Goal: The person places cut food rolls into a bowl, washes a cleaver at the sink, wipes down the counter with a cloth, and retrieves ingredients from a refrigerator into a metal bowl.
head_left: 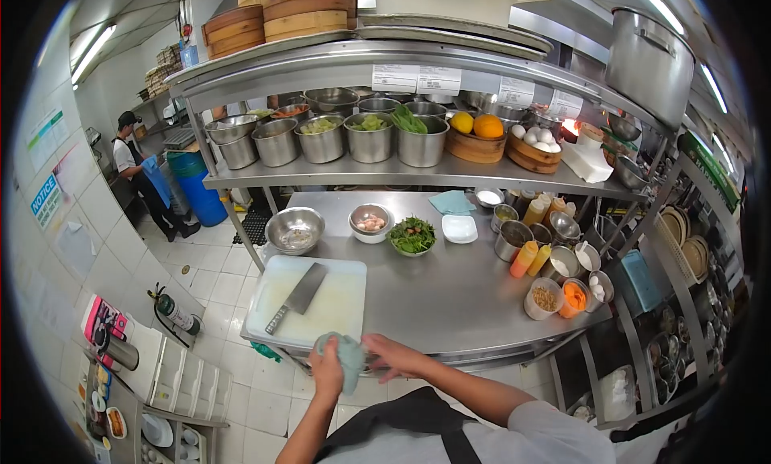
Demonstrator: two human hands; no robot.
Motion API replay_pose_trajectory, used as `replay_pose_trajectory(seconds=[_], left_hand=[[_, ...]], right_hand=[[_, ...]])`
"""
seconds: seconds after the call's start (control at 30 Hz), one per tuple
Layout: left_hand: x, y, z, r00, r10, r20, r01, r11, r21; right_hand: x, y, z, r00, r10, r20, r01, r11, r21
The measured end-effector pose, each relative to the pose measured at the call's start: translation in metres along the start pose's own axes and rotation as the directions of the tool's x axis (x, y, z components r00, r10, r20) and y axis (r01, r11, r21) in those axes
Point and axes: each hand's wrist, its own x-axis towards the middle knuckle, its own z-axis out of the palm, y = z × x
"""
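My left hand (325,369) grips a crumpled grey-green cloth (351,362) just off the front edge of the steel table. Close to the cloth's right side, my right hand (393,358) has its fingers stretched out and holds nothing; whether a fingertip touches the cloth, I cannot tell. Beyond my left hand lies a white cutting board (345,303), its surface wet-looking. A cleaver (303,291) rests on it, handle toward me.
Behind the board stand a steel bowl (295,229), a bowl of pinkish pieces (370,221), a bowl of leafy greens (412,235) and a white dish (459,229). Sauce bottles (524,258) and tubs crowd the right. A shelf (321,175) holds steel pots. One person (136,175) stands far left.
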Motion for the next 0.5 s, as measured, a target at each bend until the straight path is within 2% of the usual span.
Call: replay_pose_trajectory(seconds=[0.03, 0.1, 0.13, 0.17, 0.27, 0.3, 0.33, 0.37, 0.4, 0.43, 0.5], left_hand=[[-0.009, 0.017, 0.017, 0.996, 0.079, 0.05, -0.077, 0.996, -0.046], [-0.017, 0.008, 0.037, 0.935, 0.187, 0.301, -0.242, 0.957, 0.157], [-0.017, -0.006, 0.049, 0.845, 0.265, 0.464, -0.41, 0.879, 0.245], [-0.018, -0.017, 0.06, 0.724, 0.302, 0.621, -0.572, 0.766, 0.294], [-0.032, 0.01, 0.08, 0.582, 0.483, 0.655, -0.807, 0.445, 0.389], [-0.035, 0.009, 0.083, 0.614, 0.427, 0.664, -0.766, 0.524, 0.371], [-0.039, 0.006, 0.083, 0.641, 0.367, 0.674, -0.717, 0.599, 0.355], [-0.044, 0.002, 0.082, 0.663, 0.303, 0.685, -0.659, 0.67, 0.341], [-0.047, -0.008, 0.081, 0.68, 0.259, 0.686, -0.614, 0.712, 0.34], [-0.047, -0.023, 0.081, 0.697, 0.214, 0.684, -0.565, 0.752, 0.34], [-0.048, -0.037, 0.084, 0.717, 0.126, 0.685, -0.483, 0.799, 0.359]], right_hand=[[-0.006, 0.007, -0.01, 0.99, 0.139, 0.034, -0.143, 0.971, 0.19], [-0.021, 0.014, -0.017, 0.975, 0.153, 0.159, -0.209, 0.869, 0.449], [-0.026, 0.017, -0.021, 0.964, 0.147, 0.222, -0.25, 0.791, 0.559], [-0.027, 0.023, -0.026, 0.975, 0.168, 0.144, -0.22, 0.786, 0.578], [0.016, 0.122, -0.111, 0.966, -0.188, 0.175, -0.026, 0.607, 0.794], [-0.012, 0.102, -0.109, 0.988, -0.084, -0.13, 0.15, 0.727, 0.67], [-0.04, 0.08, -0.107, 0.9, -0.032, -0.435, 0.261, 0.838, 0.479], [-0.046, 0.092, -0.135, 0.722, -0.16, -0.674, 0.143, 0.986, -0.081], [-0.061, 0.098, -0.163, 0.53, -0.413, -0.74, -0.154, 0.812, -0.564], [-0.074, 0.092, -0.199, 0.512, -0.164, -0.843, 0.055, 0.986, -0.158], [-0.106, 0.088, -0.235, 0.317, -0.553, -0.77, 0.101, 0.827, -0.552]])
